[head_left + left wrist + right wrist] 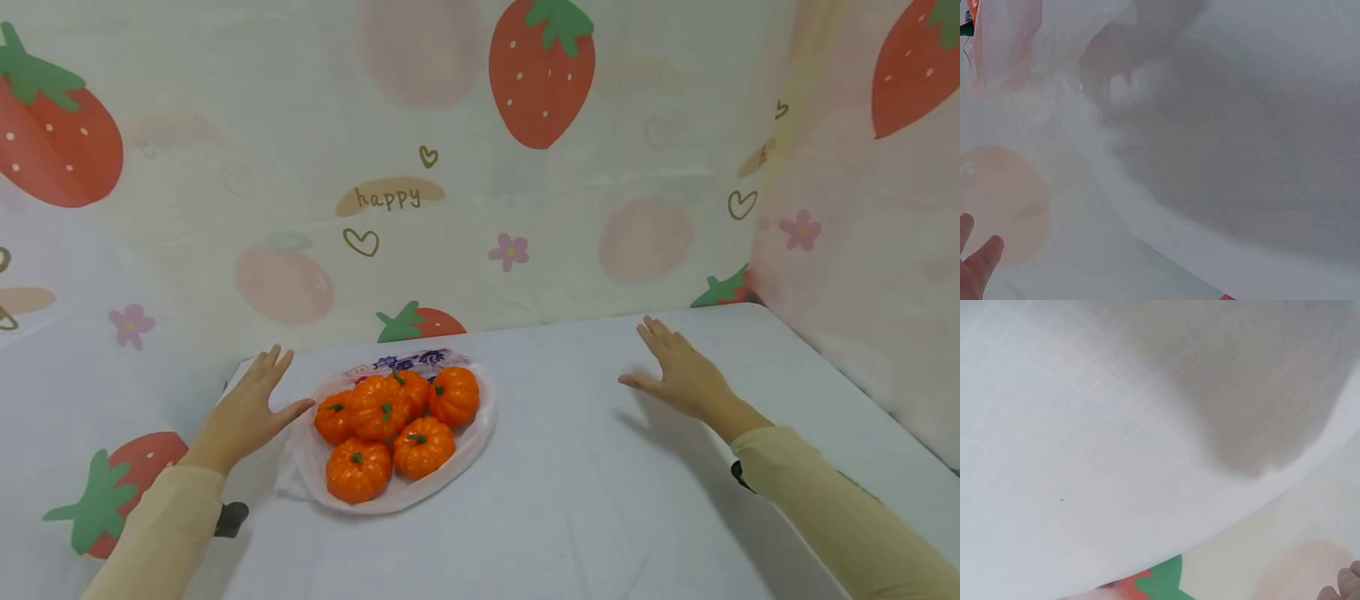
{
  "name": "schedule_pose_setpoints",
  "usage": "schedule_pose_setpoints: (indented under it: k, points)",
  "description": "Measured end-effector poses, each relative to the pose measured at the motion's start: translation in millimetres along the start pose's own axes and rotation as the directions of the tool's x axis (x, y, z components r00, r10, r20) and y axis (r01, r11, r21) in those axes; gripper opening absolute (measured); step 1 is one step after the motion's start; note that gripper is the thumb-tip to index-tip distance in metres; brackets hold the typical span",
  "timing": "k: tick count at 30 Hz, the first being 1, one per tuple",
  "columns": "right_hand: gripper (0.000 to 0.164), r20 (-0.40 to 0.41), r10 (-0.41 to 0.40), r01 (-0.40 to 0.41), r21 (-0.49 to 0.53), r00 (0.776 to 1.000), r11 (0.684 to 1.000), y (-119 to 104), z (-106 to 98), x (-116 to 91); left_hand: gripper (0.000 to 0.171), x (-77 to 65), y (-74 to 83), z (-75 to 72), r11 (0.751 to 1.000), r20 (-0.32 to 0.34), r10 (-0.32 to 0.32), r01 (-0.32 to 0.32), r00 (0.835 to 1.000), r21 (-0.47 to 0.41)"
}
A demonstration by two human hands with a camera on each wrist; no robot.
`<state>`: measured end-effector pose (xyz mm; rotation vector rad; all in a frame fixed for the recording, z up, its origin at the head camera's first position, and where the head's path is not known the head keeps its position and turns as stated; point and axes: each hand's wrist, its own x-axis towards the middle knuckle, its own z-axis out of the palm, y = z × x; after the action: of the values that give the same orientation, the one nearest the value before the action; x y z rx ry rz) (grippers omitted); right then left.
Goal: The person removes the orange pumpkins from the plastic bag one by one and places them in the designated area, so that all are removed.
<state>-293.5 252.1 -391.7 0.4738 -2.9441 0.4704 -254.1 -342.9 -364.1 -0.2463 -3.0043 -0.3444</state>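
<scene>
Several small orange pumpkins (423, 448) with green stems sit together in an opened white plastic bag (480, 433) on the left half of the table. My left hand (243, 417) is held just left of the bag, fingers spread, its thumb tip beside the bag's edge and nothing in its grasp. Over the right part of the table, my right hand (686, 379) hovers with straight fingers and a spread thumb, holding nothing. Fingertips (988, 253) of the left hand show at a corner of the left wrist view, where the bag's translucent side (1029, 44) also appears.
A white cloth covers the table (555, 467). Behind it and along both sides hangs a pale curtain (480, 167) printed with strawberries, peaches, flowers and hearts. Purple and red print marks the far side of the bag. Each wrist wears a dark device (231, 518) below the sleeve cuff.
</scene>
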Motion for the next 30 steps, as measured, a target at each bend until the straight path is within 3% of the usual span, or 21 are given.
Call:
schedule_pose_setpoints:
  k: [8,15,21,26,30]
  points:
    - [0.096,-0.013,-0.019,0.02,0.035,1.0,0.999,-11.1,0.0,-3.9,0.09,-9.0,4.0,-3.0,0.998,-0.036,-0.014,0.012,0.999,-0.064]
    - [0.097,-0.023,-0.037,0.039,0.074,0.999,0.996,-20.8,7.2,-9.3,0.087,-11.8,8.9,1.8,0.989,-0.04,-0.067,0.061,0.997,-0.131]
    - [0.097,-0.038,-0.043,0.047,0.105,0.998,0.993,-28.4,13.6,-8.4,0.08,-15.0,8.7,8.3,0.981,-0.104,-0.104,0.085,0.989,-0.177]
    - [0.096,-0.038,-0.048,0.053,0.147,0.998,0.988,-37.5,17.5,-8.3,0.075,-17.6,8.1,12.6,0.964,-0.131,-0.137,0.102,0.982,-0.245]
    - [0.095,-0.041,-0.062,0.069,0.178,0.997,0.982,-46.6,19.6,-7.8,0.075,-17.8,8.9,16.8,0.943,-0.094,-0.187,0.152,0.978,-0.295]
